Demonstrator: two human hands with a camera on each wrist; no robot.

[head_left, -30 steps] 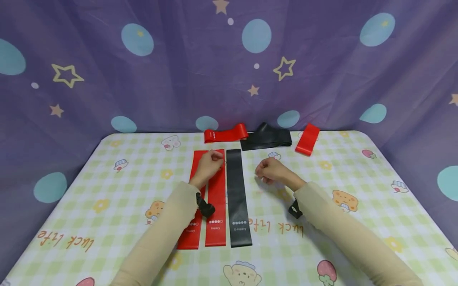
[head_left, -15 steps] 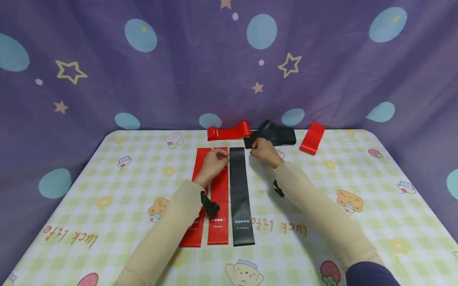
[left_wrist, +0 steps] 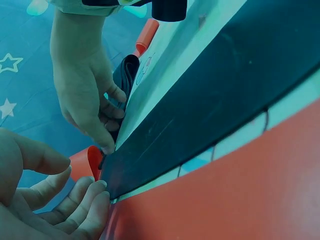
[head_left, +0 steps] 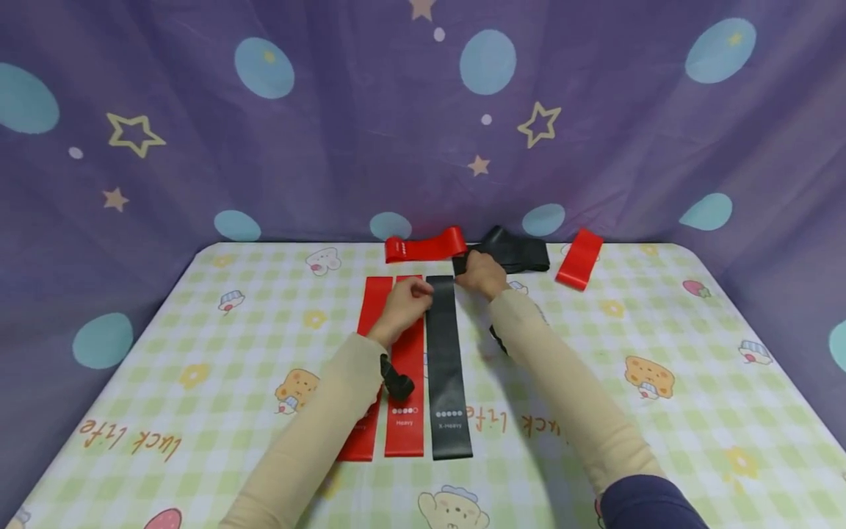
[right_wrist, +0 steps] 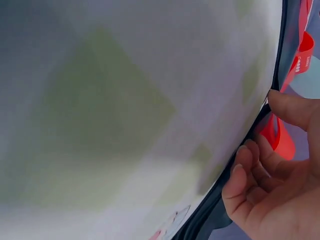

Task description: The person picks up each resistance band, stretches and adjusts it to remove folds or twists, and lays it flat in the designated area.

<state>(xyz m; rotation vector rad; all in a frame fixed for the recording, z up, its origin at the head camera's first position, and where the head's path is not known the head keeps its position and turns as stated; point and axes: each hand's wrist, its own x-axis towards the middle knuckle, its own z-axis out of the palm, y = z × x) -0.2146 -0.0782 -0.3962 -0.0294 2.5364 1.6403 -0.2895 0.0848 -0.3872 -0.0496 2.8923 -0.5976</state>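
Flat black band, labelled X-Heavy, lies lengthwise on the tabletop, just right of two flat red bands. Left hand: over the red bands, fingers loosely bent, holding nothing, fingertips at the black band's far end. Right hand: thumb tip at that band's far right corner, fingers half-curled, gap between thumb and fingers, nothing gripped. Folded black band sits just beyond, between two folded red bands.
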